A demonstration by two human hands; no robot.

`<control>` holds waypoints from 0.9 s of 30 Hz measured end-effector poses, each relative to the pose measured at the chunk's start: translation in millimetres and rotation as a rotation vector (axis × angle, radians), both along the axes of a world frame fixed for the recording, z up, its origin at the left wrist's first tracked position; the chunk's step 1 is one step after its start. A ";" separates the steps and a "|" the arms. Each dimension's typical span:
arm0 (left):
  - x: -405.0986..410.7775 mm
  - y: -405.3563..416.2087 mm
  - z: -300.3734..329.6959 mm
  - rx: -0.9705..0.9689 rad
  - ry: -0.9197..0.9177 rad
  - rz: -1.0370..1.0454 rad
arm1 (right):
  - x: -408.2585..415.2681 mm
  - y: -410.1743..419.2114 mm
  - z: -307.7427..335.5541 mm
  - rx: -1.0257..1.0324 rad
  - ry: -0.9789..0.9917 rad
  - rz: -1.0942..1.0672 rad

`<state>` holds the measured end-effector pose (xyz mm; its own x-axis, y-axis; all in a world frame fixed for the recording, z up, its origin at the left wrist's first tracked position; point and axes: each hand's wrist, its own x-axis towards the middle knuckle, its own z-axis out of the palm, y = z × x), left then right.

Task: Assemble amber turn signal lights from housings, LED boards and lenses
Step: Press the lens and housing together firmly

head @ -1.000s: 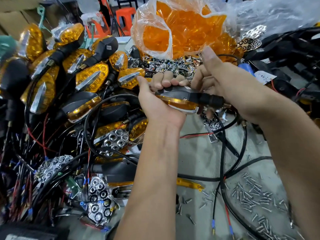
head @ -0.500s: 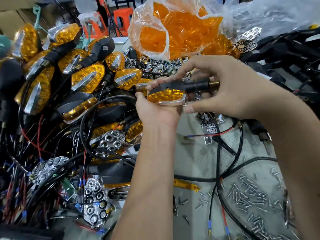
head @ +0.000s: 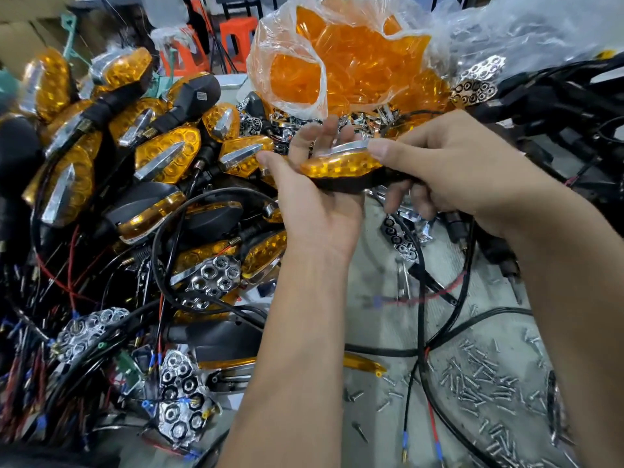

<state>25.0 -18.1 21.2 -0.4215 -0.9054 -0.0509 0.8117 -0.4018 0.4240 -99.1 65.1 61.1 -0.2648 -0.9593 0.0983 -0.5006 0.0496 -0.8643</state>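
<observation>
I've rolled the light [head: 341, 170] lens-up since a moment ago; my left hand [head: 314, 197] lies spread beneath it, fingers straight, while my right hand [head: 449, 170] pinches its stalk end above the bench [head: 378, 332]; lens looks seated, so next I'd judge it joins the finished pile [head: 141, 157].

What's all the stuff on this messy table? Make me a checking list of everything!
Surface: grey table, scuffed.
Job's things: turn signal held in both hands; finished lights piled left; bag of amber lenses behind; chrome reflectors.
Clutter: loose screws on the right.
Grippers: left hand cradles the signal, fingers straight; right hand pinches it.
Cables: black wires with red strands, tangled.
Surroundings: orange stools behind.
</observation>
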 end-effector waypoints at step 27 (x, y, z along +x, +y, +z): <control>13.1 6.1 10.6 -0.007 0.197 -0.064 | 3.3 1.1 -4.4 0.187 -0.279 0.338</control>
<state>38.1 -12.1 31.8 -0.4798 -0.8762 0.0445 0.8520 -0.4532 0.2621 -95.8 66.2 56.7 0.0732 -0.9907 -0.1146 -0.2650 0.0914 -0.9599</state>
